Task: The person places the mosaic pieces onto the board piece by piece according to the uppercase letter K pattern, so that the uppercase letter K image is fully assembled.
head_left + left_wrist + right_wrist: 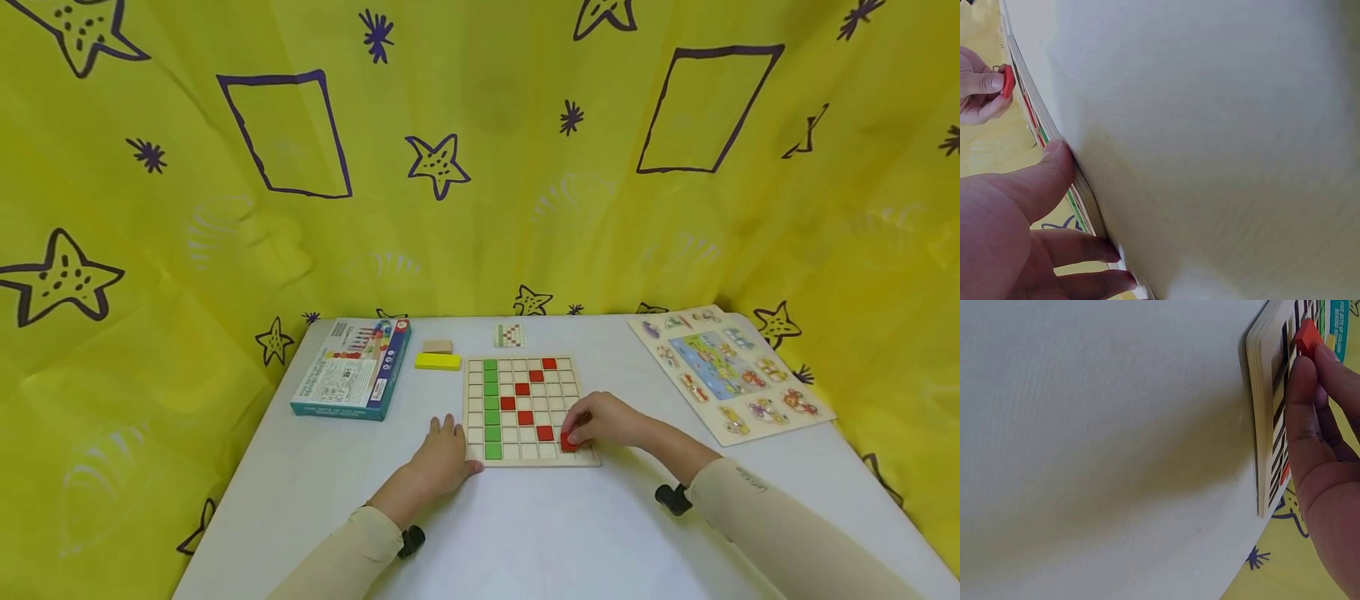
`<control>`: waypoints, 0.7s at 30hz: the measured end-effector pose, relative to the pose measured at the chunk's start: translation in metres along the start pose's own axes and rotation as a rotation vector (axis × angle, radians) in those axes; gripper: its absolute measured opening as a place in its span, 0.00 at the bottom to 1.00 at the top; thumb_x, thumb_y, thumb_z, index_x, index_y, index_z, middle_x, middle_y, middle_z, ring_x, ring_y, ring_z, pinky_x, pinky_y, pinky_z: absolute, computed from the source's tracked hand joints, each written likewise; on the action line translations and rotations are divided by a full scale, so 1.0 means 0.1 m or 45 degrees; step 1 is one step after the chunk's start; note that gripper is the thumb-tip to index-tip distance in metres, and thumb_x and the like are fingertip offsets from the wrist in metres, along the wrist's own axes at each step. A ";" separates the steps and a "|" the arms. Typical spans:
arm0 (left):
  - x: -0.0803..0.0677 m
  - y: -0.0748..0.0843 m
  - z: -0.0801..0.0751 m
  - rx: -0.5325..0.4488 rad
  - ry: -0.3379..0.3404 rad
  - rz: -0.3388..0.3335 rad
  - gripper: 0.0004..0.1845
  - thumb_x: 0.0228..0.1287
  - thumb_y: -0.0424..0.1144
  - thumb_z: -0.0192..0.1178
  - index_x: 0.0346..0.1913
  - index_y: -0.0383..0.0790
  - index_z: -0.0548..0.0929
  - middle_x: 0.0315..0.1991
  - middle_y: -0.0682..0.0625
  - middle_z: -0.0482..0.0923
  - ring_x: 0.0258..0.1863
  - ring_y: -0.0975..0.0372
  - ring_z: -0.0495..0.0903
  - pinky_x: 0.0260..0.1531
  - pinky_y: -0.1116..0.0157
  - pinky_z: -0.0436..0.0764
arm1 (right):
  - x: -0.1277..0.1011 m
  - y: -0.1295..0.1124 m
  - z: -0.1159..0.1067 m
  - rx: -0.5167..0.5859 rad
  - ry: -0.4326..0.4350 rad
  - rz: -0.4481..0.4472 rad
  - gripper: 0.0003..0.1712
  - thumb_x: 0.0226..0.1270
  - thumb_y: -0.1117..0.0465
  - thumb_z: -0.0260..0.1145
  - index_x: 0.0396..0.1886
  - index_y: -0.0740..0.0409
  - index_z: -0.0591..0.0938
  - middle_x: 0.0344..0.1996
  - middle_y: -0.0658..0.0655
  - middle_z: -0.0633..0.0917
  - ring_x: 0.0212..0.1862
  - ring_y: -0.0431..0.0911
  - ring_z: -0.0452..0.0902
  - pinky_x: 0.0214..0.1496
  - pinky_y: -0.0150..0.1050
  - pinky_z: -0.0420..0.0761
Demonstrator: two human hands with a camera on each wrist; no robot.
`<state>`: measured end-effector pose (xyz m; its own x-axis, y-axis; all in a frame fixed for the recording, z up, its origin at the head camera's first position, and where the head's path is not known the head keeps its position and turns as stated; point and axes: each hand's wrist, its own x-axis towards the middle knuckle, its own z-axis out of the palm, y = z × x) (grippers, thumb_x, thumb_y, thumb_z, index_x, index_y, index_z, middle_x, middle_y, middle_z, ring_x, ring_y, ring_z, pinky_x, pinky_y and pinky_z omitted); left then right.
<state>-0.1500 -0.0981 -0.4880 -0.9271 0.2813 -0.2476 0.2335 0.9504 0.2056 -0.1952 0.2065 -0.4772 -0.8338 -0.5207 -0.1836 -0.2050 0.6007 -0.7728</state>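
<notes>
A wooden grid board [540, 463] lies flat on the white table. Green tiles [492, 433] fill a column near its left side, and several red tiles [507, 403] form a sideways V to the right of them. At the lower right corner of the grid, my right hand [611, 419] pinches a red square tile [1309, 337] between thumb and fingers, tilted over the board; whether it touches the grid I cannot tell. My left hand [441, 458] rests at the lower left corner, its thumb [1057, 159] against the board's edge and its fingers extended.
Behind the board lies a small pattern card [509, 336]. A yellow block [438, 362] and a plain wooden piece [438, 347] lie at its upper left. A game box [351, 371] stands farther left; a picture puzzle board [731, 375] lies at right. Yellow patterned cloth [480, 233] surrounds the table.
</notes>
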 end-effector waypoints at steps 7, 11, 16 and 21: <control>-0.02 0.01 -0.03 -0.013 -0.008 0.007 0.44 0.66 0.56 0.64 0.71 0.23 0.66 0.74 0.29 0.58 0.73 0.36 0.56 0.67 0.47 0.67 | -0.01 -0.04 0.09 -0.081 -0.012 -0.002 0.02 0.62 0.68 0.74 0.31 0.57 0.89 0.26 0.47 0.84 0.30 0.41 0.75 0.32 0.32 0.78; -0.04 0.00 -0.02 -0.005 -0.012 0.010 0.44 0.67 0.56 0.63 0.71 0.23 0.65 0.74 0.28 0.58 0.73 0.35 0.56 0.68 0.47 0.66 | -0.02 -0.07 0.14 -0.137 0.000 -0.014 0.04 0.62 0.68 0.74 0.29 0.55 0.89 0.27 0.46 0.84 0.32 0.41 0.74 0.34 0.32 0.77; -0.04 0.00 -0.01 0.009 -0.012 0.006 0.44 0.67 0.57 0.63 0.71 0.23 0.65 0.74 0.29 0.58 0.74 0.36 0.56 0.68 0.47 0.67 | -0.03 -0.08 0.18 -0.169 0.021 -0.023 0.06 0.60 0.69 0.74 0.28 0.55 0.88 0.26 0.45 0.84 0.32 0.41 0.74 0.35 0.32 0.77; -0.03 0.00 -0.01 -0.003 -0.010 -0.002 0.44 0.66 0.56 0.64 0.71 0.23 0.66 0.74 0.29 0.58 0.74 0.36 0.56 0.67 0.47 0.67 | -0.03 -0.10 0.20 -0.195 0.023 -0.046 0.07 0.59 0.71 0.74 0.26 0.56 0.87 0.25 0.46 0.83 0.30 0.40 0.73 0.33 0.31 0.76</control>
<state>-0.1470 -0.0993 -0.4867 -0.9251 0.2811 -0.2552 0.2315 0.9504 0.2076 -0.1807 0.1901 -0.4809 -0.8334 -0.5332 -0.1453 -0.3095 0.6681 -0.6766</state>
